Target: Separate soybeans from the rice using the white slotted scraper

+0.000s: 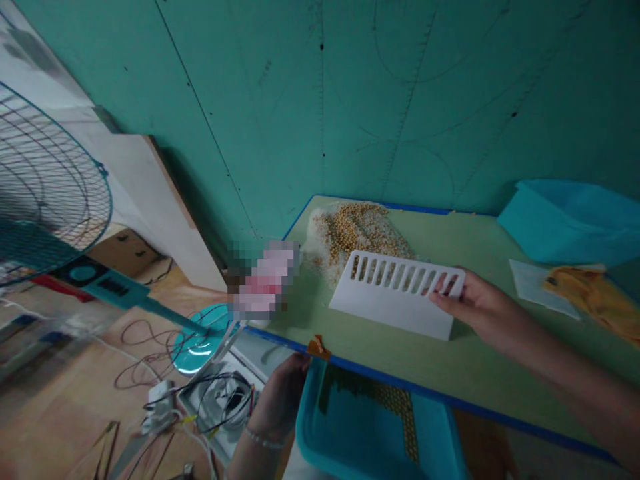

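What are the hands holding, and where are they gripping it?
The right hand grips the white slotted board by its right end, at the last slots. The left hand holds the teal tray by its left rim.

Head view: the right hand (480, 307) grips the right end of a white slotted board (395, 300), which stands tilted on a green table (450, 373) edged in blue, its slotted edge against a pile of yellow beans (357, 227) at the table's far left corner. The left hand (283, 397) grips the left rim of a teal tray (350, 440) held just below the table's near edge, with a band of loose beans (400, 407) inside it. A standing fan (50, 193) and tangled cables (220, 400) occupy the floor at left; a teal bin (570, 220), a paper sheet (537, 283) and a yellow bag (595, 293) lie at the table's right.
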`<control>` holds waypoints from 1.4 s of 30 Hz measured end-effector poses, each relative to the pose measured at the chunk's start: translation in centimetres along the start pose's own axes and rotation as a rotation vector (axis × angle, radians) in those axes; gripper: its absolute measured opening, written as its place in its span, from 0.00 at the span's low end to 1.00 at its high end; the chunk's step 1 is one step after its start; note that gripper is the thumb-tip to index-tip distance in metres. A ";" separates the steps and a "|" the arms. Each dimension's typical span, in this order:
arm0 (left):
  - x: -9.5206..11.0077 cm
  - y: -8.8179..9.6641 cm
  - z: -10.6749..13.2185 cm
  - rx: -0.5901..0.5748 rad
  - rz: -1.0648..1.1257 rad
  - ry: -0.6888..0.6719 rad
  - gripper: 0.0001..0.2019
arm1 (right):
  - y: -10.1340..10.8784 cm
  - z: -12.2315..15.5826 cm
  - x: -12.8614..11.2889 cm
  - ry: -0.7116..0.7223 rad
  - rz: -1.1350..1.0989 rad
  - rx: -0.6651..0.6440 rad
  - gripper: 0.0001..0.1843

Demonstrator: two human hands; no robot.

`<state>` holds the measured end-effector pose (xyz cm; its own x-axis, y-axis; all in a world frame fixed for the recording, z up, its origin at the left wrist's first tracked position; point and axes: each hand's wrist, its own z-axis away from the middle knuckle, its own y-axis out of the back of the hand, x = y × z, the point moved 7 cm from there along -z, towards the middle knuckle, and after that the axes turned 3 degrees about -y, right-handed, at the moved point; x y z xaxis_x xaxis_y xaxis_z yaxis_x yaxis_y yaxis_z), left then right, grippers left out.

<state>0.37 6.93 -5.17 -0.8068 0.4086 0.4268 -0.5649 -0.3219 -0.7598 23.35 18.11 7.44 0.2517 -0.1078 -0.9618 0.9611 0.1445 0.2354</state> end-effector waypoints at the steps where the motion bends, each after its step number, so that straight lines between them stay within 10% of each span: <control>1: -0.1 0.1 -0.1 -0.010 0.001 0.004 0.02 | -0.2 -0.2 -0.1 0.004 -0.015 -0.004 0.18; 13: 0.2 2.6 -1.4 -0.069 -0.035 0.009 0.13 | 3.9 -2.0 0.8 -0.016 -0.072 0.155 0.22; 42: 0.1 1.1 -0.7 -0.060 -0.009 0.023 0.09 | 2.3 -0.3 1.9 -0.132 -0.093 0.063 0.13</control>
<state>-0.21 7.18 -6.33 -0.7971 0.4307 0.4232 -0.5604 -0.2668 -0.7841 26.02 18.50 6.11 0.1702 -0.2464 -0.9541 0.9851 0.0663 0.1586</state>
